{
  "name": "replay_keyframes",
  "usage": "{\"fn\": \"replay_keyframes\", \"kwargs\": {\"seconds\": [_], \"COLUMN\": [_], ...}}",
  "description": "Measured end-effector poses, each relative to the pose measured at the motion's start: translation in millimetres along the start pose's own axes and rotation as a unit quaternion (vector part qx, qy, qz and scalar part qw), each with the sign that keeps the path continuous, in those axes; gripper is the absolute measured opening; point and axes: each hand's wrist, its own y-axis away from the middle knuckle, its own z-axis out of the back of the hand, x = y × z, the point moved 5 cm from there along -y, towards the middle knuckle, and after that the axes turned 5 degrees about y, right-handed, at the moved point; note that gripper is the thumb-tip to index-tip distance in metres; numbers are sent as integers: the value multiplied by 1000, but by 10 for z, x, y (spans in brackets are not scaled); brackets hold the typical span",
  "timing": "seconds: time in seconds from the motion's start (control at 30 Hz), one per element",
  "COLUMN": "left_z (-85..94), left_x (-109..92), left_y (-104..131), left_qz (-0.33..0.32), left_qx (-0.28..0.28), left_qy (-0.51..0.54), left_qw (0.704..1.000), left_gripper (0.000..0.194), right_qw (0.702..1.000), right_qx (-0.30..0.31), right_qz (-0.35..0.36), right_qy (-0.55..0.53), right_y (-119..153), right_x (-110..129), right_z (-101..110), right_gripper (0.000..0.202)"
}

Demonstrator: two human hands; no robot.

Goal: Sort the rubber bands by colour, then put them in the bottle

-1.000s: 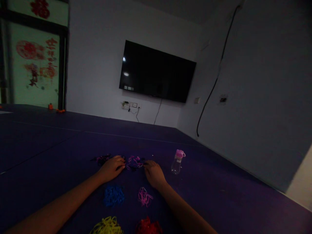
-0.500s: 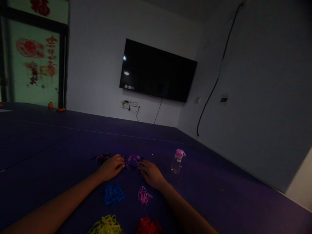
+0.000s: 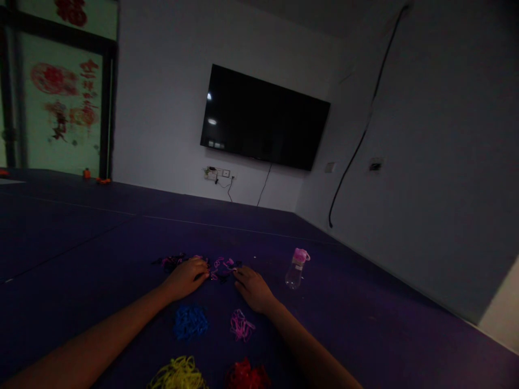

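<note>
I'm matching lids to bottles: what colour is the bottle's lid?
The lid is pink, shown best in the head view.

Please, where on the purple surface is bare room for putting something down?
Widest: right of the bottle, and between the scattered bands and the television wall. A narrow gap separates the blue pile from the pink pile. Crowded: beside the left hand and between it and the right hand.
</note>
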Motion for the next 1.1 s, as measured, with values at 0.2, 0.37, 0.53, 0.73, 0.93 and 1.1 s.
{"fn": "replay_keyframes", "kwargs": {"seconds": [0.2,0.37,0.53,0.73,0.93,1.1], "left_z": [-3,-36,-70,-75,-91,-108], "left_x": [2,66,118,127,178,217], "left_y": [-4,15,34,32,48,57], "left_qz": [-4,-9,-14,-18,-15,-15], "left_qx": [2,-3,-6,-3,-11,-10], "left_qy": [5,13,18,15,13,19], "left_qw": [1000,1000,1000,1000,1000,1000], "left_gripper": [24,25,24,25,24,23], "right_qw": [999,997,993,960,876,819], "right_qx": [-29,-53,-89,-185,-215,-119], "right_qz": [-10,-19,-20,-46,-145,-164], "right_qy": [-28,-47,-70,-207,-407,-536], "right_y": [6,7,-1,7,36,4], "right_x": [15,23,-8,-168,-372,-223], "right_z": [70,105,104,140,120,30], "right_gripper": [42,40,41,40,23,21]}}
